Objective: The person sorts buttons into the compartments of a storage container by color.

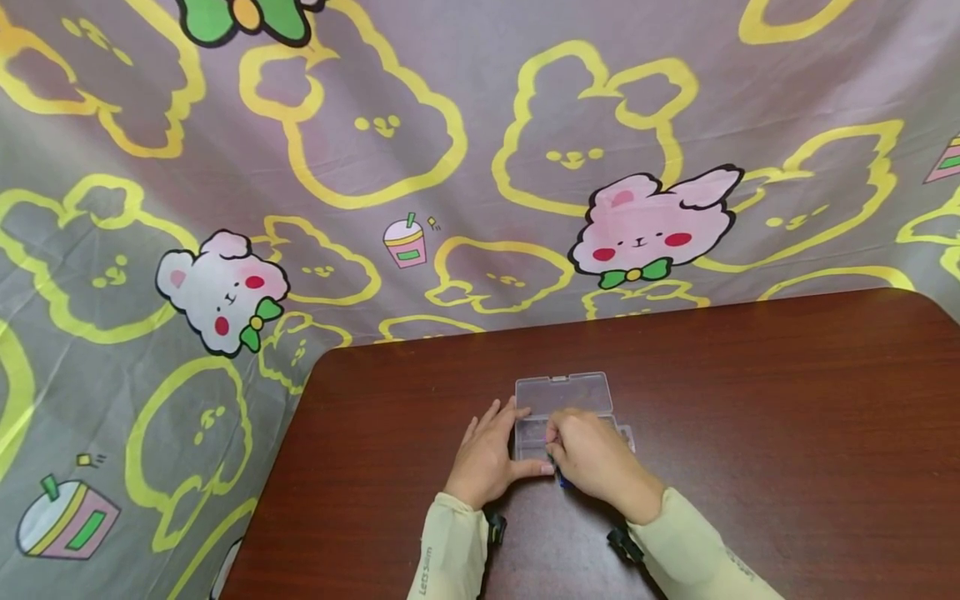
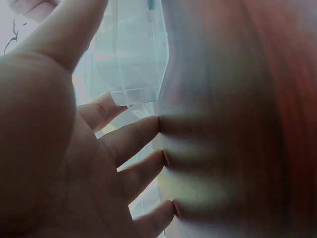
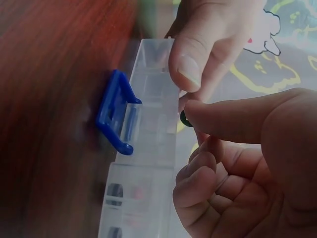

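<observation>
A clear plastic box with inner dividers lies on the table, its lid raised at the far side. My left hand is spread along the left side, thumb across the front edge; the left wrist view shows its other fingertips down on the table. Over the box's right part is my right hand. Its thumb and index finger pinch a small dark green bead, mostly covered by the fingertips. A blue latch hangs at the box's front.
At the box's right side is another clear plastic container, with small dark and pinkish pieces showing through its wall. The brown wooden table reaches back to a patterned curtain. Black straps are on both wrists.
</observation>
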`<state>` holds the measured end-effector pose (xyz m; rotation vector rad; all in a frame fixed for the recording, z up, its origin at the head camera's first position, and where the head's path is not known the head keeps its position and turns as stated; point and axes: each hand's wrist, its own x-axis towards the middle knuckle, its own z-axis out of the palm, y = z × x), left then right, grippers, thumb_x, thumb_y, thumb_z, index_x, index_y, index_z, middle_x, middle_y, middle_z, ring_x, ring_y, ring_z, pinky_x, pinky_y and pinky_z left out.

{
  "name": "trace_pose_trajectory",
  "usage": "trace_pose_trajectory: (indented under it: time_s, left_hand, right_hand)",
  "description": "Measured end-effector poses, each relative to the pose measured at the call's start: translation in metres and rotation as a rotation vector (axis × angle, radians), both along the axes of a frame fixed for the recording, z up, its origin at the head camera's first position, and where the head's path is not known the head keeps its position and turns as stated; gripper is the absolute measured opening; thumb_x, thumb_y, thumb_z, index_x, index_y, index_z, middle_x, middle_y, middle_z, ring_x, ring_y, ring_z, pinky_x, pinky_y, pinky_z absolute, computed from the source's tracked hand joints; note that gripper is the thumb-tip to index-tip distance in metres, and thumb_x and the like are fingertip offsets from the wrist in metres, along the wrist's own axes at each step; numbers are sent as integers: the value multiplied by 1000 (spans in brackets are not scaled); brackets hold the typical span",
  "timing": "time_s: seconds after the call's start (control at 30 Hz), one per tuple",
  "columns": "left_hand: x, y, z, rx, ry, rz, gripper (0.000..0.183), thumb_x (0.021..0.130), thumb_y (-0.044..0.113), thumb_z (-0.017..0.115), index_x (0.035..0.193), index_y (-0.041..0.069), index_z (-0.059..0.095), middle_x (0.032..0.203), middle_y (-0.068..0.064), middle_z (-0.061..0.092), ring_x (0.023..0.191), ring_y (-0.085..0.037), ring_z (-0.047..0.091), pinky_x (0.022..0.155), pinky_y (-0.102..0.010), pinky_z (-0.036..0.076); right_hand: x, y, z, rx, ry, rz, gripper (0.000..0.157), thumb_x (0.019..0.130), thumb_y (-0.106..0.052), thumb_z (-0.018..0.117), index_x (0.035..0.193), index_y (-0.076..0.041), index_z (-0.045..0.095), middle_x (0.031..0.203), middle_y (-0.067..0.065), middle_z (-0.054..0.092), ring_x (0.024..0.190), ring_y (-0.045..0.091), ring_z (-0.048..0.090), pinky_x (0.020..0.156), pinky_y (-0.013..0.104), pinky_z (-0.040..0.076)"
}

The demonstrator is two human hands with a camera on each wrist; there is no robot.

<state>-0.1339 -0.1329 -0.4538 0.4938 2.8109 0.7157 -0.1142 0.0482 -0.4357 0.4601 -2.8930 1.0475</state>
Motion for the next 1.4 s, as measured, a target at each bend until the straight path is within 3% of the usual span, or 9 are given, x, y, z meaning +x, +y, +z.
trace_pose_trajectory:
  time_s: [0.4, 0.9, 1.4]
  left_hand:
    - [0, -1, 2, 14, 12, -6, 86, 75, 54, 82, 147, 17, 52, 160, -13, 35, 150, -31, 28, 120, -58, 20]
    - [0, -1, 2, 18, 12, -7, 86, 74, 52, 84, 146, 17, 52, 160, -13, 36, 149, -31, 28, 120, -58, 20]
    - [0, -1, 2, 24, 10, -9, 86, 74, 51, 84, 146, 16, 52, 160, -12, 36, 149, -31, 28, 120, -58, 20]
  right_hand:
    - [-2, -4, -4, 4, 41, 27, 22, 81, 2, 74, 73, -14, 61, 72, -6, 55, 67, 11, 53, 61, 33, 50]
    - [-4, -4, -5, 38, 68, 81, 30, 76, 2, 76, 65, -18, 56, 69, -7, 50, 64, 8, 48, 55, 26, 43]
    - [-7, -1, -6, 40, 86, 111, 27, 72, 2, 75, 62, -19, 61, 68, -9, 52, 66, 9, 51, 56, 27, 45]
